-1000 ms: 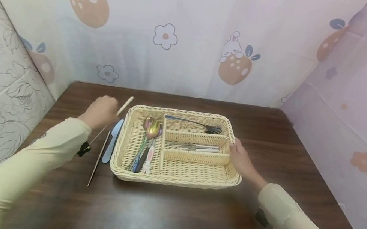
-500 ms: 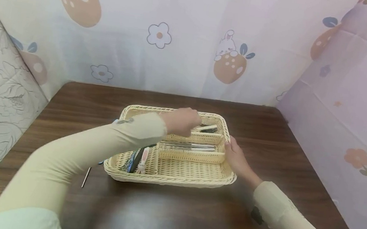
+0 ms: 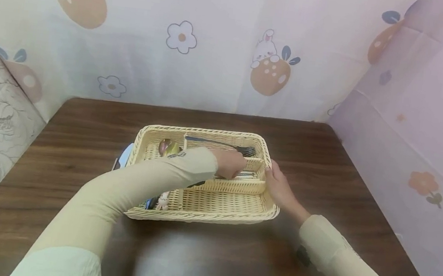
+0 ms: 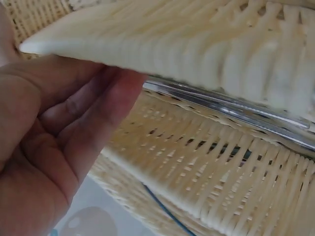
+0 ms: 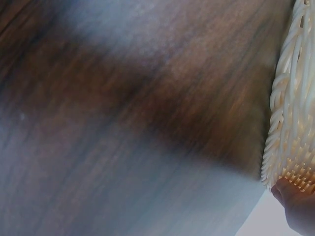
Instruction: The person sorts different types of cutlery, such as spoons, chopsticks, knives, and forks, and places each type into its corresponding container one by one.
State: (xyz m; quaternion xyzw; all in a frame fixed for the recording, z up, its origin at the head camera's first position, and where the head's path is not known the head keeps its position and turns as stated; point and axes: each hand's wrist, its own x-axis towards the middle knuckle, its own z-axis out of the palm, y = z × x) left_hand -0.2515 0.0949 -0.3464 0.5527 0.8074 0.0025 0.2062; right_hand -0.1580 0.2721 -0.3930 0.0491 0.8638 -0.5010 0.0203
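A cream wicker basket (image 3: pixel 218 217) with divided compartments sits on the table. My right hand (image 3: pixel 283 190) grips its right rim; the right wrist view shows the thumb (image 5: pixel 285 189) over the woven edge. My left hand (image 3: pixel 230 163) reaches into the narrow middle compartment, fingers bent. In the left wrist view its fingertips (image 4: pixel 129 88) meet the slim metal chopsticks (image 4: pixel 231 110) there, partly behind a wicker divider (image 4: pixel 197 59); whether they pinch one is hidden. A dark-handled fork (image 3: pixel 213 142) lies in the back compartment. Spoons (image 3: pixel 168 147) lie in the left compartment, partly under my sleeve.
A pale blue knife (image 3: pixel 125 155) lies on the dark wooden table (image 3: pixel 82 136) left of the basket, half covered by my left arm. Beside it shows the end of a thin stick (image 3: pixel 115 163). Patterned curtains (image 3: pixel 212 73) hang behind the table and along both sides.
My left hand moved right from beside the basket, carrying a light-ended chopstick over the back compartment, then down into the middle compartment. My right hand kept its grip on the rim.
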